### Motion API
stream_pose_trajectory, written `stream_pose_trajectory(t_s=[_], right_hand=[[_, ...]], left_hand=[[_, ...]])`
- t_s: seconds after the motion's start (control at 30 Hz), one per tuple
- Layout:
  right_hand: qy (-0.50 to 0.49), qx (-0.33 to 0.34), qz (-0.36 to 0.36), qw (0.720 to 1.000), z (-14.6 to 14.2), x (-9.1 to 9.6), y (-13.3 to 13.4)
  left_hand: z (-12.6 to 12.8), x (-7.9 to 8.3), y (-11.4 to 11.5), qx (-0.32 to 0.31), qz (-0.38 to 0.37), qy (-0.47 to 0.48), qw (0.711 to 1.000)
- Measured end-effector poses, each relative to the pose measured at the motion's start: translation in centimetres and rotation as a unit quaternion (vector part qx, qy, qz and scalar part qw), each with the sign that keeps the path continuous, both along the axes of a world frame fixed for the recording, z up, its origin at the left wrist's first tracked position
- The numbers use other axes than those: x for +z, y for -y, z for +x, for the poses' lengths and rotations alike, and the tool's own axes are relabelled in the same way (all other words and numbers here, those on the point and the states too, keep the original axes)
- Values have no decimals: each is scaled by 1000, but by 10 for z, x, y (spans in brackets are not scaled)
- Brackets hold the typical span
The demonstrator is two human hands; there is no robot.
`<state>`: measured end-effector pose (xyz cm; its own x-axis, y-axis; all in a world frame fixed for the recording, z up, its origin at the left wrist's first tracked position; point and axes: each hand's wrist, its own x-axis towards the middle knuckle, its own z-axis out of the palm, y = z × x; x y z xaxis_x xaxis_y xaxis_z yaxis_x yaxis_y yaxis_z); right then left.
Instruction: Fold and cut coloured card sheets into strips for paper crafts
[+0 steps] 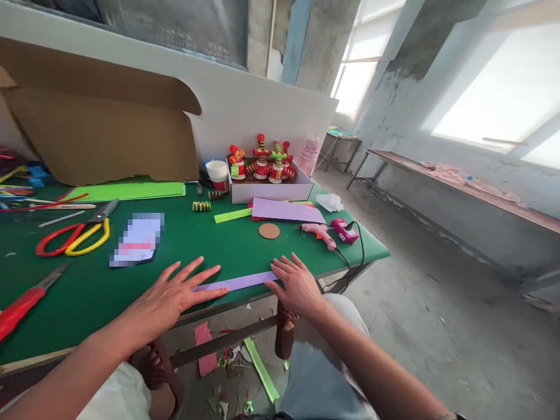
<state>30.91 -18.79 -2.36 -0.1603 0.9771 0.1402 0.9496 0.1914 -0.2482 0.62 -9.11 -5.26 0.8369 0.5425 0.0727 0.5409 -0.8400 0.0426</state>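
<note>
A narrow purple paper strip (247, 282) lies along the front edge of the green table. Flat on its left end rests my left hand (181, 290), fingers spread. My right hand (297, 286) presses the strip's other end with outstretched fingers. Beyond the strip is a round brown cardboard disc (269, 231). Purple paper sheets (286, 210) lie behind the disc, with a light green strip (234, 216) beside them. A pink glue gun (321, 234) sits to the right, near a magenta plug box (345, 231) with a black cord.
At left are red-and-yellow scissors (87, 233), a red-handled blade tool (26, 306) and a blurred phone-like rectangle (137, 239). A white box (271, 192) holds several red paper figures, beside stacked paper cups (217, 173). Folded paper springs (202, 206) lie nearby. Paper scraps litter the floor.
</note>
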Motion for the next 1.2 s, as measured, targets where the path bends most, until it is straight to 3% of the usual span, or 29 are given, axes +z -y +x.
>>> stream_pose_trajectory(t_s=[0.13,0.2,0.3,0.43,0.57,0.73,0.9,1.0,1.07,1.1,1.13,1.2], right_hand=[[12,72,-44,996,-32,25,-39],[-1,112,-68,991,-50,29,-56],[-31,115,-108,987,-63,27,-73],[-72,97,-157,980,-61,23,-79],[-106,84,-144,980,-57,21,-76],[-108,80,-154,979,-57,21,-72],[-105,55,-143,983,-62,20,-61],[-175,38,-153,972,-61,18,-58],[-301,12,-165,939,-60,16,-61],[-388,-6,-165,907,-60,15,-63],[-482,-28,-156,862,-60,14,-65],[-655,-69,-128,742,-63,14,-70]], left_hand=[[21,31,-4,15,-60,-41,997],[33,48,-3,9,-76,-51,996],[43,62,1,5,-91,-49,995],[39,56,1,11,-100,-40,994],[32,47,-13,37,-44,60,997],[21,50,-32,119,45,250,960],[18,51,-33,150,56,288,944],[21,57,-27,150,65,320,933],[22,65,-21,157,94,379,907],[23,70,-18,169,109,417,886],[24,73,-15,190,115,456,862],[29,76,-9,249,67,513,819]])
